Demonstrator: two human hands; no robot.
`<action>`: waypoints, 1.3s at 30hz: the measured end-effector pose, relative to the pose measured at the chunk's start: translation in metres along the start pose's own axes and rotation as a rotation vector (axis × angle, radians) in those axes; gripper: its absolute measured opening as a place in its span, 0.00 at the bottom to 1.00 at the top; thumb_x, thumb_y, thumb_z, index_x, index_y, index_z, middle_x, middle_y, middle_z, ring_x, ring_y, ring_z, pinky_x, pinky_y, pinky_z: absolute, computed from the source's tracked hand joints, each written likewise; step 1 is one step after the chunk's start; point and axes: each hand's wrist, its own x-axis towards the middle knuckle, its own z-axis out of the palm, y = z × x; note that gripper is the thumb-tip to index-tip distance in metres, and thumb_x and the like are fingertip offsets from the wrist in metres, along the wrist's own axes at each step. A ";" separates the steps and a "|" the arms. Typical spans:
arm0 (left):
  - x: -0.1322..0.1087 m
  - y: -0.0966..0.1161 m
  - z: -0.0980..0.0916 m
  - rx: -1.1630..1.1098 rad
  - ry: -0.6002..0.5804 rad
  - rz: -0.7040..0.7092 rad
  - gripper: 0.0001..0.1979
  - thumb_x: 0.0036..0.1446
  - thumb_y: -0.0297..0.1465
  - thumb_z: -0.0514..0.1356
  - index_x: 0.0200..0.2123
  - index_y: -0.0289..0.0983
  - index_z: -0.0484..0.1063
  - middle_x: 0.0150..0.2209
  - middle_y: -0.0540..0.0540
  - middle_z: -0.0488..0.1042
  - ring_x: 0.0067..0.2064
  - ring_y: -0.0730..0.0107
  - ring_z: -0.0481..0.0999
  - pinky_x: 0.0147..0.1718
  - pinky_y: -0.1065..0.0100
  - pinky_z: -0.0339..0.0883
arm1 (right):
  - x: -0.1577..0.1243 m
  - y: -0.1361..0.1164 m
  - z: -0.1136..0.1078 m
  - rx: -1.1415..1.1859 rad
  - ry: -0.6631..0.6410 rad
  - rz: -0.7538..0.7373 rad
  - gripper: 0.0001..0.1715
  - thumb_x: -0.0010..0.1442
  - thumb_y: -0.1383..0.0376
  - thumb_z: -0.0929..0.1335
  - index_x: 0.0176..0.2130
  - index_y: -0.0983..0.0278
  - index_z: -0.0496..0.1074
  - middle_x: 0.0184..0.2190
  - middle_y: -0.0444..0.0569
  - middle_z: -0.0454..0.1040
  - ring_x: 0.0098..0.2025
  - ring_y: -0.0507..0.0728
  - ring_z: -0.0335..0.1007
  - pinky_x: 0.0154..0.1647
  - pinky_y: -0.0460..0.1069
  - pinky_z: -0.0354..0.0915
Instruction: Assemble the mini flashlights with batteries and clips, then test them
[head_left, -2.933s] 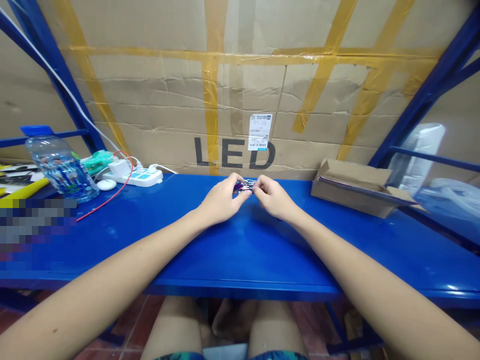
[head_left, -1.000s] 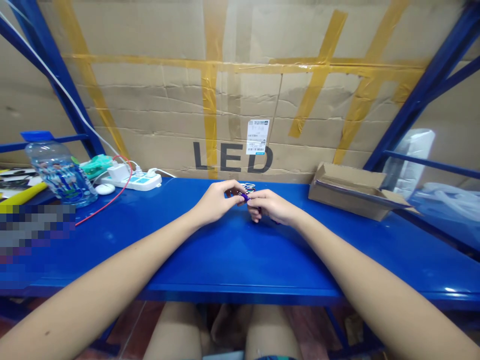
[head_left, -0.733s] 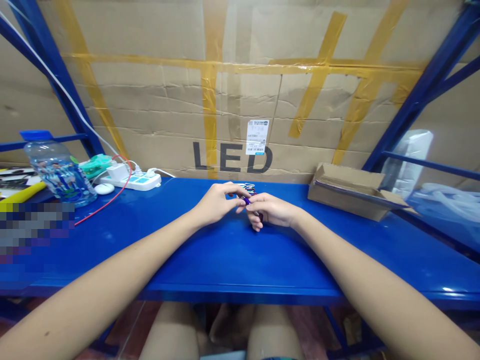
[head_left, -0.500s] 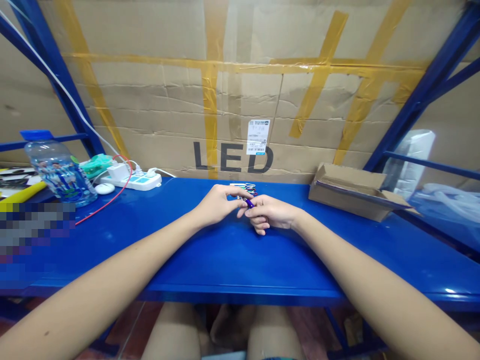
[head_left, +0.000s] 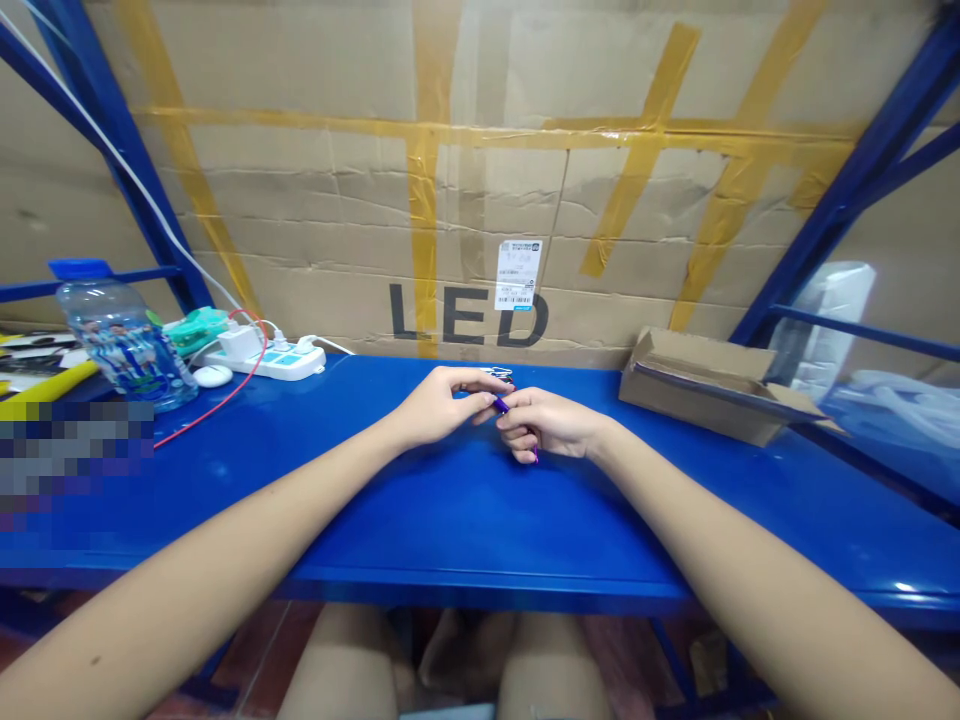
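Note:
Both hands meet over the middle of the blue table, around a small purple carabiner (head_left: 501, 405). My left hand (head_left: 442, 408) pinches its near end between thumb and fingertips. My right hand (head_left: 553, 422) has its fingers curled round the other part, and a thin purple bit shows below the fingers. Most of the carabiner is hidden by the fingers. Just behind the fingertips lie several small coloured clips (head_left: 495, 372), mostly covered by the hands.
At the left stand a water bottle (head_left: 124, 340), a white power strip (head_left: 289, 360) and a white mouse (head_left: 213, 376), with a red cable (head_left: 217, 408). An open cardboard box (head_left: 697, 385) sits at the right. A large taped cardboard sheet (head_left: 337, 230) closes off the back.
The left fingers have closed over the silver end that showed before. A thin purple part now shows under the right hand. The clips behind are more covered.

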 end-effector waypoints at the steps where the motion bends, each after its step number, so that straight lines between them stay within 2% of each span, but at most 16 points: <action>1: 0.001 -0.001 0.000 -0.084 0.016 -0.002 0.14 0.59 0.36 0.62 0.45 0.36 0.80 0.47 0.40 0.81 0.50 0.56 0.78 0.54 0.55 0.67 | 0.000 0.000 0.001 -0.035 0.013 0.001 0.09 0.53 0.70 0.70 0.37 0.66 0.68 0.16 0.32 0.51 0.17 0.45 0.46 0.19 0.44 0.58; 6: 0.008 -0.006 -0.009 -0.699 0.122 -0.114 0.26 0.64 0.47 0.52 0.47 0.32 0.77 0.54 0.35 0.76 0.61 0.48 0.70 0.60 0.51 0.61 | 0.000 -0.001 0.006 -0.140 0.029 0.012 0.12 0.54 0.71 0.68 0.41 0.68 0.70 0.13 0.32 0.53 0.14 0.46 0.45 0.16 0.45 0.60; 11: 0.009 -0.009 -0.020 -0.908 0.100 -0.196 0.33 0.65 0.52 0.45 0.49 0.30 0.75 0.56 0.33 0.74 0.63 0.48 0.67 0.61 0.52 0.60 | 0.002 0.003 0.009 -0.202 0.029 0.010 0.11 0.54 0.71 0.67 0.40 0.69 0.72 0.12 0.32 0.53 0.13 0.45 0.45 0.14 0.44 0.59; 18: 0.008 -0.012 -0.020 -0.930 0.075 -0.226 0.36 0.64 0.54 0.45 0.52 0.28 0.73 0.56 0.30 0.74 0.64 0.47 0.66 0.58 0.54 0.63 | 0.000 0.000 0.013 -0.235 0.072 0.060 0.13 0.55 0.71 0.66 0.42 0.69 0.71 0.12 0.32 0.53 0.12 0.46 0.45 0.12 0.43 0.56; 24: 0.008 -0.012 -0.019 -0.861 0.087 -0.272 0.37 0.63 0.55 0.45 0.51 0.28 0.74 0.53 0.29 0.75 0.59 0.45 0.71 0.55 0.54 0.64 | -0.001 0.000 0.013 -0.312 0.051 0.098 0.14 0.53 0.72 0.64 0.42 0.69 0.71 0.12 0.33 0.55 0.12 0.46 0.48 0.12 0.43 0.56; 30: 0.008 -0.013 -0.018 -0.816 0.101 -0.265 0.37 0.63 0.56 0.45 0.51 0.29 0.74 0.53 0.30 0.76 0.59 0.44 0.71 0.54 0.53 0.63 | -0.001 0.001 0.013 -0.395 0.007 0.113 0.16 0.54 0.72 0.63 0.43 0.68 0.71 0.12 0.33 0.56 0.11 0.47 0.51 0.12 0.42 0.55; 39: 0.008 -0.016 -0.018 -0.808 0.056 -0.269 0.37 0.63 0.56 0.45 0.48 0.30 0.76 0.50 0.31 0.77 0.56 0.46 0.73 0.51 0.56 0.66 | -0.002 0.000 0.015 -0.379 -0.003 0.094 0.14 0.54 0.71 0.64 0.42 0.68 0.71 0.12 0.32 0.55 0.11 0.46 0.48 0.11 0.42 0.54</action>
